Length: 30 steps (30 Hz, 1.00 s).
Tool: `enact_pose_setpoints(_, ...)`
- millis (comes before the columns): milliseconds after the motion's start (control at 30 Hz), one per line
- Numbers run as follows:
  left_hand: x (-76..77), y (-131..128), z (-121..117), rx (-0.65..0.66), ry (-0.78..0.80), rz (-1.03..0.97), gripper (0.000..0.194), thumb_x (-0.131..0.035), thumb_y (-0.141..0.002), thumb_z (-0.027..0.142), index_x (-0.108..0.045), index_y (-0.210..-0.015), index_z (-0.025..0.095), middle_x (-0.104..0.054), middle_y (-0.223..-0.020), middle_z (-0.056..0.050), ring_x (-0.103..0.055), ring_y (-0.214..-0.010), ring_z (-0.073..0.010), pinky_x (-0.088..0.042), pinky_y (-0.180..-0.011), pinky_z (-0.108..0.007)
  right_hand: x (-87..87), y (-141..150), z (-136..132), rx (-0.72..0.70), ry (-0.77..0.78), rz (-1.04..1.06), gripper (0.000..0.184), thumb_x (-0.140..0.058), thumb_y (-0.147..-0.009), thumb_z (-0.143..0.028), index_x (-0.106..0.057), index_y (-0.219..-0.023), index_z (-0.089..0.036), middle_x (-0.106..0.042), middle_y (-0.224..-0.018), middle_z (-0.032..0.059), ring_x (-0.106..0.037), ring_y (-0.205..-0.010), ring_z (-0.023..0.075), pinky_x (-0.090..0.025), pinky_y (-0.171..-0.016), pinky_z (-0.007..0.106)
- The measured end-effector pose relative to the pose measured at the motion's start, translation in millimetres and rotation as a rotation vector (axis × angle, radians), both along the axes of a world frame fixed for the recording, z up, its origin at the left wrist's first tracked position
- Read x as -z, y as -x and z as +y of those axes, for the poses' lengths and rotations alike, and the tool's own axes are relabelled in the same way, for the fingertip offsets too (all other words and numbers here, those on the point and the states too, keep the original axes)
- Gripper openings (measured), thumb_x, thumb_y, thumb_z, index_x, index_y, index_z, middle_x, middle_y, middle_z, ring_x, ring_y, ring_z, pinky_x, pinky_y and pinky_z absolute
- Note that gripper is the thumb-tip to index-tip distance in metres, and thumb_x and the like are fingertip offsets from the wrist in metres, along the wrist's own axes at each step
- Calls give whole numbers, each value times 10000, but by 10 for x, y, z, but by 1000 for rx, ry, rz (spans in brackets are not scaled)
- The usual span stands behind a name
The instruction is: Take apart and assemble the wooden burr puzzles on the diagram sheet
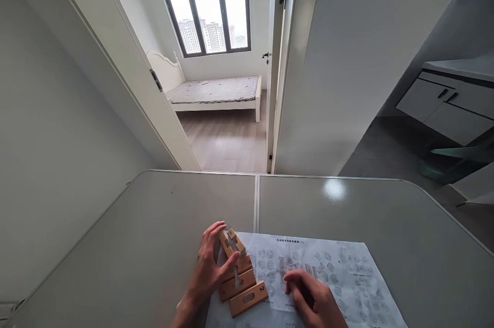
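Note:
Several slotted wooden puzzle blocks lie in a slanting row on the left part of a printed sheet. My left hand [210, 269] is at the far end of the row, its fingers and thumb closed around a notched wooden puzzle block [242, 248] with a small piece on top. Nearer to me is a flat block [249, 298] marked 2, with an oval slot; the block [242, 283] beside it also has a slot. To the right, my right hand [311, 294] rests over the sheet with its fingers curled, and nothing shows in them.
The creased paper sheet [363, 287] carries small printed puzzle diagrams. It lies on a grey table [185, 204] with a seam down the middle. Beyond the table's far edge, a doorway leads to a bed [216, 90] under a window. White cabinets [443, 99] stand at the right.

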<state>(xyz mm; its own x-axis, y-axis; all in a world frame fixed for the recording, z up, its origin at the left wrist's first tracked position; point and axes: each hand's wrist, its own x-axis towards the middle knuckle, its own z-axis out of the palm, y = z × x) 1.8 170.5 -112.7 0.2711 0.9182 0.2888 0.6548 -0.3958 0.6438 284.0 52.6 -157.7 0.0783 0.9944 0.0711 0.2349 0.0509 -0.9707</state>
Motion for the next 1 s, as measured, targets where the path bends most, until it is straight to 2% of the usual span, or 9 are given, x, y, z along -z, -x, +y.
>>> enact_pose_setpoints(333,24,-283,204,64,14,21,625,-837,-867,354,-509,-1394,288,-571,-1441,-124,-572,-1349,-350,-490,-1143,-579,-88,17,-3,6,4,-3,423,-498,-1048,-599,-719,-973,-246,-749,-788,33,-703,-689,204,-546,-636,252)
enact_pose_setpoints(567,25,-270,275,78,-4,40,520,-775,-922,383,-525,-1366,283,-604,-1397,-121,-616,-1287,-334,-534,-1093,-547,-62,-8,-5,-13,15,-9,412,-490,-1057,-577,-719,-1000,-239,-754,-811,41,-704,-696,203,-547,-643,251)
enact_pose_setpoints(700,-10,-215,296,97,-83,124,586,-830,-867,379,-540,-1367,284,-632,-1390,-114,-603,-1292,-340,-518,-1101,-542,-46,-15,-5,-32,19,-19,421,-476,-1064,-578,-713,-1001,-236,-747,-809,39,-695,-692,200,-536,-639,253)
enact_pose_setpoints(867,-54,-145,386,99,-141,225,622,-902,-776,499,-616,-1283,277,-717,-1269,-90,-675,-1158,-331,-556,-1012,-497,-65,-21,2,-31,16,-31,459,-456,-1066,-604,-715,-993,-232,-745,-804,38,-683,-669,191,-521,-608,248)
enact_pose_setpoints(1000,-98,-133,453,90,-181,269,603,-886,-754,597,-674,-1215,270,-749,-1190,-90,-701,-1069,-334,-564,-960,-488,-105,-13,12,-26,21,-31,487,-461,-1058,-624,-723,-980,-221,-755,-798,48,-685,-665,192,-527,-603,247)
